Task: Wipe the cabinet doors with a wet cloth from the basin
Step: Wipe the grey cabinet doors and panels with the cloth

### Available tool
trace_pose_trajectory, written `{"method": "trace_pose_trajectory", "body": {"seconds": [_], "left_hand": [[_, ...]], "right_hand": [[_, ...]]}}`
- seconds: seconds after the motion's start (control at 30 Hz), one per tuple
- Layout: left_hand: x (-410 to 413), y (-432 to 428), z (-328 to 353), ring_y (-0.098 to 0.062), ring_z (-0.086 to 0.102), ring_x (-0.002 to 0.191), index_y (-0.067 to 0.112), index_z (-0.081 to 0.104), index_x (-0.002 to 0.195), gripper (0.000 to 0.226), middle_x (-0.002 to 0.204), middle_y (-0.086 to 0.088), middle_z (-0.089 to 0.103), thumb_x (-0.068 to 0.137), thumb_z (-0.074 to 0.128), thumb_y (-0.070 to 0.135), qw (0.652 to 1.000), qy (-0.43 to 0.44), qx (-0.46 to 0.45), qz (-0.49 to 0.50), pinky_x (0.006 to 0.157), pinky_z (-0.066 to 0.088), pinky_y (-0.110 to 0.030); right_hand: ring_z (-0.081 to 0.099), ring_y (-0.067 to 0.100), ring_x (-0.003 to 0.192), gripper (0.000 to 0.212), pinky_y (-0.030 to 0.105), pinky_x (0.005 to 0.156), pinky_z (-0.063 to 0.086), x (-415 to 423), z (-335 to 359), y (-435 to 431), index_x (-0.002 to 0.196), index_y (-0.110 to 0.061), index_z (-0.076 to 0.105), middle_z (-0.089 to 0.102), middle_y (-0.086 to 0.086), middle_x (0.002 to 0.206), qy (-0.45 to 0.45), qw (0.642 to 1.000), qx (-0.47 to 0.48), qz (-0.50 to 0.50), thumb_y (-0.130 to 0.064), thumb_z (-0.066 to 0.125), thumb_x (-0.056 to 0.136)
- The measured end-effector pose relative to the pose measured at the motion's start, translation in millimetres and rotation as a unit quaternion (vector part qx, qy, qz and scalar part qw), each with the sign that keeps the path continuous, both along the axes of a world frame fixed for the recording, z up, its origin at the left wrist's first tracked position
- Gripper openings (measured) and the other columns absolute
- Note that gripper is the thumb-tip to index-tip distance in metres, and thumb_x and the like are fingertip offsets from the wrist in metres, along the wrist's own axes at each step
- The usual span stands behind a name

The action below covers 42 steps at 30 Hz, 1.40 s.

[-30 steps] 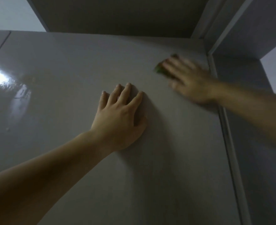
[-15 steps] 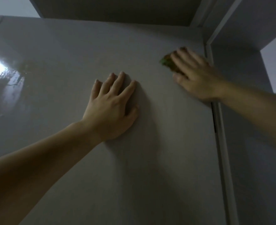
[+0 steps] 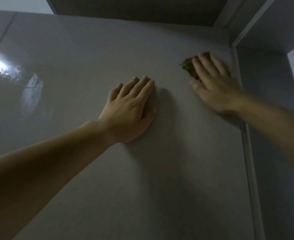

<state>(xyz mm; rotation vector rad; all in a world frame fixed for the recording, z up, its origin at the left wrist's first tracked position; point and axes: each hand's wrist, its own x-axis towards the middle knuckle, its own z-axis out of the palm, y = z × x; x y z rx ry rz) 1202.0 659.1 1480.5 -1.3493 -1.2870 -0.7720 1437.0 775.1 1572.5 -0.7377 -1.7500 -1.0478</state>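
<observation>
While your right hand [image 3: 215,85] presses the cloth [image 3: 188,66] against the cabinet door [image 3: 142,187] near its far right corner, your fingers lie straight over the cloth rather than curled round it. Only a green-brown edge shows past them on the left. Your left hand [image 3: 129,108] rests spread and flat on the door nearer the middle, holding nothing and apart from the cloth. The basin is not in view.

The step in hand looks like wiping the upper right part of this door. To do it well, press with the whole palm so the cloth lies flat and does not bunch under your fingertips. Work in overlapping strokes, right up to the pale strip [image 3: 246,153] at the door's right edge, where dirt probably gathers. Let the left hand brace the door against your pressure, and lift it aside before the cloth reaches that patch, or you may leave a print. The glossy left part carries a bright reflection; whether it is wet cannot be told.
</observation>
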Motion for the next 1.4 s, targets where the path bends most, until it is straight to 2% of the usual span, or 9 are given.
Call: {"method": "trace_pose_trajectory", "body": {"seconds": [0.1,0.2,0.3,0.43,0.6,0.8,1.03,1.23,1.4], "left_hand": [[-12.2,-16.5,-9.0,-0.023,0.005,0.158,0.02,0.012,0.163,0.082,0.172,-0.004,0.01,0.092,0.017,0.06,1.0,-0.024,-0.004,-0.011,0.127,0.002,-0.042],[-38.6,-30.9,-26.3,-0.032,0.005,0.158,0.019,0.023,0.16,0.087,0.169,-0.011,0.016,0.088,0.009,0.065,0.998,-0.055,0.019,0.035,0.126,0.0,-0.057],[-64.9,-38.6,-37.2,-0.036,0.006,0.157,0.026,0.023,0.161,0.08,0.17,-0.009,0.014,0.093,0.006,0.065,0.997,-0.047,-0.001,0.059,0.124,0.0,-0.064],[-81.8,-38.7,-39.1,-0.033,0.009,0.158,0.034,0.018,0.162,0.068,0.172,-0.003,0.01,0.1,0.013,0.061,0.998,-0.03,-0.005,0.062,0.123,0.009,-0.064],[-94.4,-40.7,-36.4,-0.033,0.017,0.156,0.032,0.019,0.162,0.063,0.171,-0.001,0.014,0.103,0.019,0.054,0.998,-0.004,-0.002,0.07,0.121,0.02,-0.063],[-95.4,-45.0,-36.0,-0.026,0.012,0.158,0.028,0.017,0.163,0.07,0.172,0.004,0.009,0.101,0.015,0.059,0.999,-0.008,-0.001,0.052,0.123,0.017,-0.055],[-127.9,-59.3,-57.5,-0.032,0.01,0.157,0.012,0.027,0.159,0.078,0.169,-0.014,0.017,0.094,0.026,0.054,0.998,-0.051,0.03,0.012,0.127,0.01,-0.051],[-141.9,-57.8,-64.8,-0.035,0.01,0.157,0.021,0.025,0.161,0.071,0.17,-0.01,0.015,0.099,0.024,0.056,0.997,-0.061,0.03,0.041,0.125,0.009,-0.061],[-146.7,-58.0,-64.1,-0.034,0.011,0.157,0.024,0.023,0.162,0.071,0.171,-0.008,0.014,0.1,0.023,0.058,0.997,-0.053,0.031,0.049,0.125,0.011,-0.06]], "right_hand": [[0.004,0.026,0.158,0.08,0.05,0.126,0.011,-15.1,-78.2,-4.5,0.163,-0.018,0.015,0.008,0.003,0.171,-0.122,0.989,0.085,0.013,-0.065,0.008,0.099],[0.008,0.025,0.158,0.074,0.047,0.126,0.012,-12.3,-92.8,-4.3,0.162,-0.022,0.017,0.011,0.001,0.171,-0.199,0.976,0.09,0.01,-0.063,0.006,0.101],[0.003,0.024,0.158,0.086,0.054,0.127,0.01,-25.4,-27.0,-12.9,0.163,-0.026,0.009,0.004,-0.003,0.171,-0.07,0.997,0.03,0.021,-0.075,-0.002,0.093],[-0.005,0.024,0.158,0.082,0.045,0.126,-0.001,-73.4,5.0,-42.3,0.164,-0.023,0.005,-0.003,-0.002,0.172,0.018,0.999,-0.033,0.007,-0.06,0.008,0.091],[-0.002,0.02,0.158,0.077,0.037,0.124,0.0,-95.1,-71.4,-47.9,0.163,-0.023,0.009,0.002,-0.003,0.171,-0.19,0.978,0.088,0.013,-0.059,0.012,0.095],[-0.007,0.023,0.158,0.067,0.044,0.126,-0.002,-110.5,12.7,-63.1,0.164,-0.026,0.003,-0.005,-0.003,0.172,0.025,0.999,-0.044,0.002,-0.055,0.015,0.105],[-0.002,0.022,0.158,0.077,0.04,0.124,0.002,-131.2,-70.0,-69.2,0.163,-0.024,0.01,0.002,-0.003,0.171,-0.246,0.966,0.076,-0.002,-0.059,0.011,0.095],[-0.006,0.025,0.158,0.07,0.045,0.126,-0.001,-151.9,4.6,-79.0,0.164,-0.026,0.005,-0.004,-0.004,0.172,0.01,0.999,-0.033,0.007,-0.059,0.017,0.103],[0.001,0.025,0.158,0.078,0.042,0.125,0.006,-176.2,-70.5,-83.5,0.164,-0.025,0.01,0.004,-0.002,0.172,-0.198,0.977,0.082,0.011,-0.059,0.01,0.094]]}}
